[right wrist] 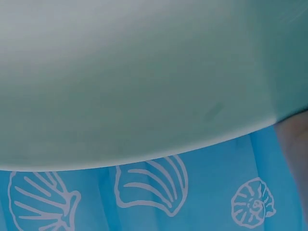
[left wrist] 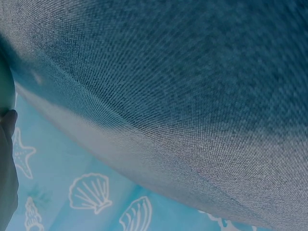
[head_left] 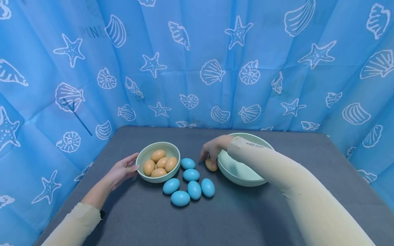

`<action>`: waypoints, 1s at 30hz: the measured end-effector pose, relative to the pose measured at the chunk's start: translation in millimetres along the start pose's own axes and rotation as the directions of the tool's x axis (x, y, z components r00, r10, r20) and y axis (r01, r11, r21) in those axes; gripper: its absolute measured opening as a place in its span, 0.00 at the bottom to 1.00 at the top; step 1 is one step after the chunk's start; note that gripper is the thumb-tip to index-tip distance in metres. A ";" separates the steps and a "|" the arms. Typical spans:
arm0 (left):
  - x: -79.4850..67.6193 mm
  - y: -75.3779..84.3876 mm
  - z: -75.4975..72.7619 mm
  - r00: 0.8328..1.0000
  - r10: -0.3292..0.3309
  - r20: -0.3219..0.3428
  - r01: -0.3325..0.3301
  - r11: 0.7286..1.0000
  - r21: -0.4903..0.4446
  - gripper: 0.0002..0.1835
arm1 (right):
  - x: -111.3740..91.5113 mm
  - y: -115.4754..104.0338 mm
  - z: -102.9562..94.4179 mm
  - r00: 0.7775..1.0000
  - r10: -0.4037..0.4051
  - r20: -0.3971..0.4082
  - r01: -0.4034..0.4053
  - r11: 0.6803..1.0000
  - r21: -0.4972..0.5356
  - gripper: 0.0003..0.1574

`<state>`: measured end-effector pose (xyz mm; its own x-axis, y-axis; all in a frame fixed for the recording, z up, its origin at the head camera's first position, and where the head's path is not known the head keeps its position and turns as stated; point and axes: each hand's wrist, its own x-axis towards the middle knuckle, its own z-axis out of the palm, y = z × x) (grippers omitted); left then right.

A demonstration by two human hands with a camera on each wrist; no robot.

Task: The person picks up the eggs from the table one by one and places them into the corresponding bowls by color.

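Observation:
My left hand (head_left: 124,169) rests its fingertips on the left side of a small pale green bowl (head_left: 140,172), fingers fairly straight. Inside that bowl lie several brown eggs (head_left: 158,155). A fingertip meets the bowl's outer wall (left wrist: 6,86) in the left wrist view. My right hand (head_left: 213,147) reaches down across the left rim of a larger pale green bowl (head_left: 246,182). Its curled fingers grip another brown egg (head_left: 211,166) low beside that bowl's outer wall; part of the egg is hidden by the fingers. The bowl's pale inside (right wrist: 144,96) fills much of the right wrist view.
Several blue eggs (head_left: 180,198) lie loose between and in front of the two bowls. Everything stands on a table with a dark grey cloth (head_left: 138,218). A blue curtain (head_left: 191,85) with white shells and starfish hangs behind and at both sides.

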<state>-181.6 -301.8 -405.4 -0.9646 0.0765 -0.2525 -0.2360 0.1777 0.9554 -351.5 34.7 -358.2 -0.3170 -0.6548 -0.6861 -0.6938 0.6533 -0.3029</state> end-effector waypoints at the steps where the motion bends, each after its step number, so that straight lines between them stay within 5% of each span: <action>1: -0.2 0.1 0.2 1.000 -0.001 0.000 0.001 1.000 -0.002 0.37 | 0.8 0.1 0.3 1.000 0.008 -0.003 -0.008 1.000 -0.003 0.41; 14: -0.1 -4.0 -0.7 1.000 -0.008 0.017 0.008 1.000 -0.018 0.37 | 9.5 3.9 4.3 0.997 0.028 -0.078 -0.033 0.998 -0.060 0.29; 30: -0.7 -0.5 -0.3 1.000 0.001 0.010 -0.001 1.000 0.007 0.37 | -9.3 3.9 0.4 0.966 -0.136 -0.220 0.164 0.979 0.118 0.29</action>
<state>-180.8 -302.2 -405.6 -0.9637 0.0861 -0.2528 -0.2340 0.1842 0.9546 -351.0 43.4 -353.2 -0.3543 -0.8048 -0.4762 -0.6556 0.5769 -0.4872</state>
